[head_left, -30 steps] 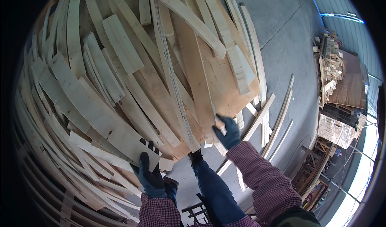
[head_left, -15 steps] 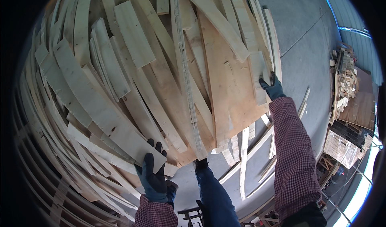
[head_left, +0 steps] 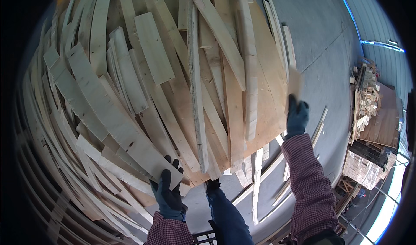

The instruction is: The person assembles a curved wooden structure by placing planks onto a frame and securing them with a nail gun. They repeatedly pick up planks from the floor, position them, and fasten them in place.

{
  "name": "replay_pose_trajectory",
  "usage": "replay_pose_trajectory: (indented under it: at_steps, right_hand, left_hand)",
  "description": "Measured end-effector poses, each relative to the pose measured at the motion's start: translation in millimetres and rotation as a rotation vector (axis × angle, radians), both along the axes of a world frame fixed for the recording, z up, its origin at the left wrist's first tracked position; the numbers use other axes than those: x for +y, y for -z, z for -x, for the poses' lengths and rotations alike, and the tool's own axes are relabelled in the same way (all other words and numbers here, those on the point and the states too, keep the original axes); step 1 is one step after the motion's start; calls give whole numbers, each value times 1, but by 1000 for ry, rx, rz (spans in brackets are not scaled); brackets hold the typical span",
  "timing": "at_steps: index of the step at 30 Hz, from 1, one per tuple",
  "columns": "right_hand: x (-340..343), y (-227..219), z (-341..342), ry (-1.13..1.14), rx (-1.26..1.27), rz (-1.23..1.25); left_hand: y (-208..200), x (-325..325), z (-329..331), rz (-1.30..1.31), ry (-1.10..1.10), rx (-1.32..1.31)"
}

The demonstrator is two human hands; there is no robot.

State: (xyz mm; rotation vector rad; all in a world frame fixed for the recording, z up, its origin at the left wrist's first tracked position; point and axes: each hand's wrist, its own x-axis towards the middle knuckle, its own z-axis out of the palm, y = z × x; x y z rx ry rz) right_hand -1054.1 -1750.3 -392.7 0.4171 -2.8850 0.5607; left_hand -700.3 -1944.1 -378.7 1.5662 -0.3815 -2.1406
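While the right hand [head_left: 298,117], in a dark glove, pinches a short wooden piece [head_left: 294,81] by its near end, that piece points away from the wearer, blurred, beside the right edge of a broad plywood sheet [head_left: 269,84], with grey floor [head_left: 323,76] behind it in the view. The left hand [head_left: 169,192], gloved alike, is closed round the near end of a long pale board [head_left: 123,130], thumb on one side and fingers on the other; the board slants off to the far left across a heap of timber. Around it lie many overlapping planks, among them a short wide one [head_left: 154,50] and a narrow board with a rough grey edge [head_left: 196,80], which reaches toward the sheet's near side. One blue-trousered leg [head_left: 229,214] stands below that side. Loose strips [head_left: 257,188] are scattered on the floor to the right of the leg. Farther right are stacked wood [head_left: 366,97], a bundle in clear wrap [head_left: 367,168] and a pale blue ribbed wall [head_left: 381,17].
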Motion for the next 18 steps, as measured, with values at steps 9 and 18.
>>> replay_pose_trajectory:
  at_steps: [9,18]
  right_hand:
    - [-185,45,41,-322,-654,50]
    - [-233,37,-83,-925,-707,14]
  left_hand:
    - [-7,-4,-2,-18,-7,52]
    - [-13,-5,-13,4,-37,18]
